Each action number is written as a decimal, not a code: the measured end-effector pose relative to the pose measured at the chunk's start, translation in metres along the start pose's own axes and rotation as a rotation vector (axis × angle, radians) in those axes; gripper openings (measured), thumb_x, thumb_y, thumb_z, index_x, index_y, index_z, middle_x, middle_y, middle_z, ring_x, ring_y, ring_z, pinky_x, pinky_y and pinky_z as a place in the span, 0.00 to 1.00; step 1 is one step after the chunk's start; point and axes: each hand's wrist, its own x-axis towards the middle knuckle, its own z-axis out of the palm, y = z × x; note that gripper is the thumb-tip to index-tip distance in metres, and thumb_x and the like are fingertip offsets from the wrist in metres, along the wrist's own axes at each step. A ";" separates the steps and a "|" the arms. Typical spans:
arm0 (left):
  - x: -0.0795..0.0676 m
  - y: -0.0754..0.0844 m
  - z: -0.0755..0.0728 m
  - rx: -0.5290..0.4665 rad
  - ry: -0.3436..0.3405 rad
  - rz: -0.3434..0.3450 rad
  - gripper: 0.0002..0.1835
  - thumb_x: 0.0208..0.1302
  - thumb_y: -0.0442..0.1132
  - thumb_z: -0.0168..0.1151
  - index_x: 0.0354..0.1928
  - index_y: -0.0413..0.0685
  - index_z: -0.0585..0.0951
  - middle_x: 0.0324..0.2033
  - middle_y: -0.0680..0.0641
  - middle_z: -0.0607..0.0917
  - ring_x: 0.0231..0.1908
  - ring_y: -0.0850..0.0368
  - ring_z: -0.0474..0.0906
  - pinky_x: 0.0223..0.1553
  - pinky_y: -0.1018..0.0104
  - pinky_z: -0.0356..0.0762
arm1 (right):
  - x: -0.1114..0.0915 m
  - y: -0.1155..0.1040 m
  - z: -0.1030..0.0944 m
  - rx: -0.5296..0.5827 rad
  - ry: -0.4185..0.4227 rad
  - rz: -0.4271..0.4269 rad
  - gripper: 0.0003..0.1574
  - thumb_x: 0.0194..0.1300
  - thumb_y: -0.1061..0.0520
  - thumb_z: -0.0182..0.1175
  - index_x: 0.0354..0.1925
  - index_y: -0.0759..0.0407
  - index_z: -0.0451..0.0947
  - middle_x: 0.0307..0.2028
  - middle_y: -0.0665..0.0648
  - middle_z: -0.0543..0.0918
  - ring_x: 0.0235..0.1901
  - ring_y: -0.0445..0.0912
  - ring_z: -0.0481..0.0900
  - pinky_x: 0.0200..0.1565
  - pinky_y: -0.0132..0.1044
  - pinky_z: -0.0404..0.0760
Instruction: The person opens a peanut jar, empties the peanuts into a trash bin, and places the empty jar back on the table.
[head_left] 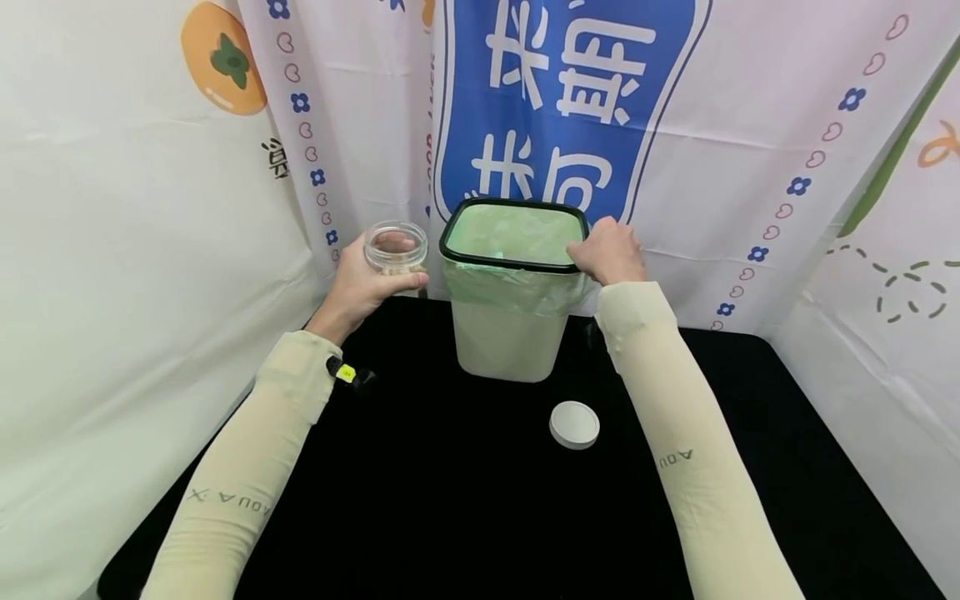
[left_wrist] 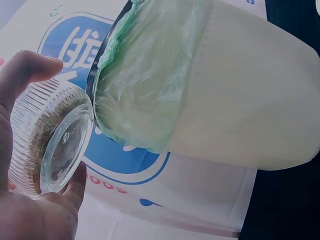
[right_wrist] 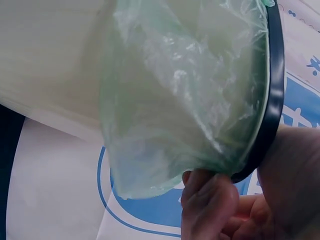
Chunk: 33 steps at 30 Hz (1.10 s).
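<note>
My left hand (head_left: pixel 351 287) holds a lidless clear glass jar (head_left: pixel 396 260) upright, beside the left edge of the bin. In the left wrist view, the jar (left_wrist: pixel 65 145) has ribbed sides and a brownish, grainy layer near its base. At the bin's right corner, my right hand (head_left: pixel 611 250) grips the black rim (right_wrist: pixel 275 85), its curled fingers against the liner's edge. The pale trash bin (head_left: pixel 510 337) stands upright, with a thin green trash bag (right_wrist: pixel 185 95) folded over its outside. The bottom inside the bin is hidden.
A round white lid (head_left: pixel 574 423) lies on the black tabletop (head_left: pixel 450 500), in front of the bin and to its right. Printed curtains (head_left: pixel 375 108) hang close behind the bin and along both sides of the table.
</note>
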 end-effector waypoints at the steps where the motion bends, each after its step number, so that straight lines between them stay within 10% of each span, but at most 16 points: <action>1: 0.001 0.000 0.000 0.000 0.001 0.000 0.35 0.49 0.30 0.84 0.61 0.42 0.79 0.50 0.49 0.88 0.49 0.61 0.84 0.52 0.75 0.83 | 0.000 0.001 0.000 0.000 -0.006 0.001 0.17 0.73 0.46 0.53 0.33 0.58 0.69 0.34 0.61 0.76 0.31 0.55 0.77 0.29 0.43 0.75; 16: 0.017 0.012 0.007 0.070 -0.013 0.001 0.36 0.50 0.35 0.85 0.62 0.43 0.78 0.52 0.46 0.86 0.49 0.59 0.83 0.53 0.73 0.82 | 0.022 0.024 -0.003 0.031 -0.088 -0.028 0.14 0.71 0.55 0.51 0.26 0.55 0.66 0.21 0.54 0.67 0.16 0.45 0.65 0.21 0.37 0.69; 33: 0.030 0.028 0.012 0.094 0.012 -0.025 0.37 0.49 0.36 0.85 0.62 0.41 0.77 0.54 0.45 0.85 0.51 0.56 0.83 0.54 0.70 0.83 | 0.017 0.018 0.002 0.029 -0.075 0.005 0.20 0.76 0.46 0.54 0.43 0.63 0.76 0.42 0.64 0.77 0.36 0.55 0.76 0.34 0.42 0.76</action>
